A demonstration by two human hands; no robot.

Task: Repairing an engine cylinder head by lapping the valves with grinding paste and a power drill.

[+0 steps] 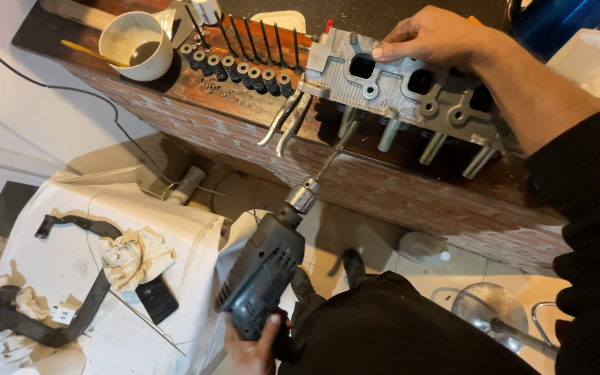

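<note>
Your left hand (255, 347) grips the handle of the dark electric drill (262, 271) low in the scene, fingers clamped around it, its chuck (301, 196) pointing up and away at a valve stem (338, 149) under the grey cylinder head (404, 90). Your right hand (432, 35) rests on top of that head, fingers together and pressed flat on the metal. The head lies on the reddish counter (244, 118), with a row of valve springs (237, 69) and a white bowl (137, 45) to its left.
</note>
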